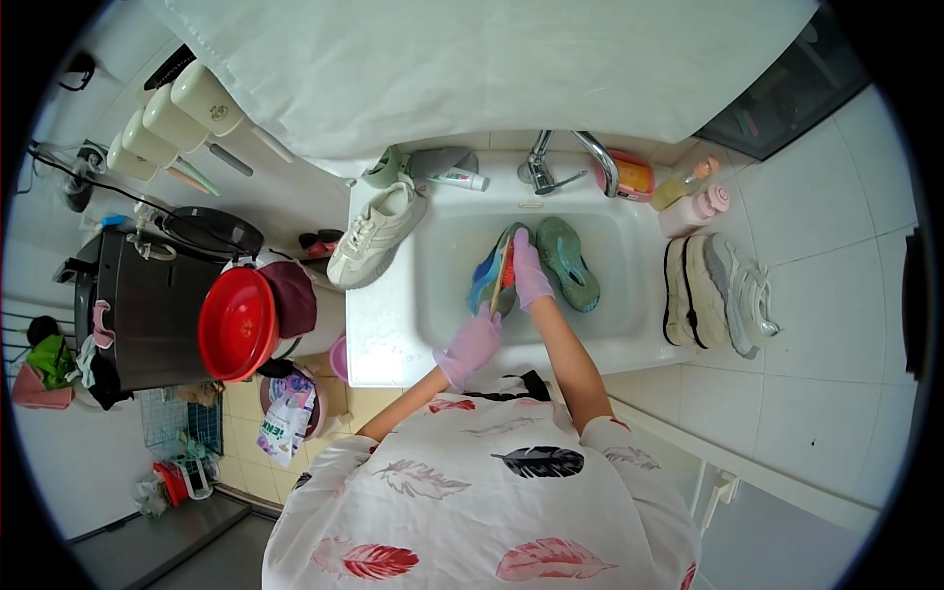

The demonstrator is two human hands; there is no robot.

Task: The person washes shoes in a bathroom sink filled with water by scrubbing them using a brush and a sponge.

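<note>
My left hand [468, 346], in a pink glove, is closed round the wooden handle of a scrubbing brush [508, 270] with orange-red bristles. The brush lies along a blue-and-green shoe [486, 276] in the sink [629, 285]. From the right side my right hand [530, 272], gloved too, grips that shoe beside the brush; its fingertips are partly hidden. A second shoe, green and sole-like in outline [567, 265], rests in the basin just right of this hand.
A white sneaker [376, 236] stands on the sink's left rim. Behind are a tube [460, 178] and the faucet [539, 167]. Bottles [693, 211] and pale shoes [728, 290] are at the right. A red basin [239, 324] is at the left.
</note>
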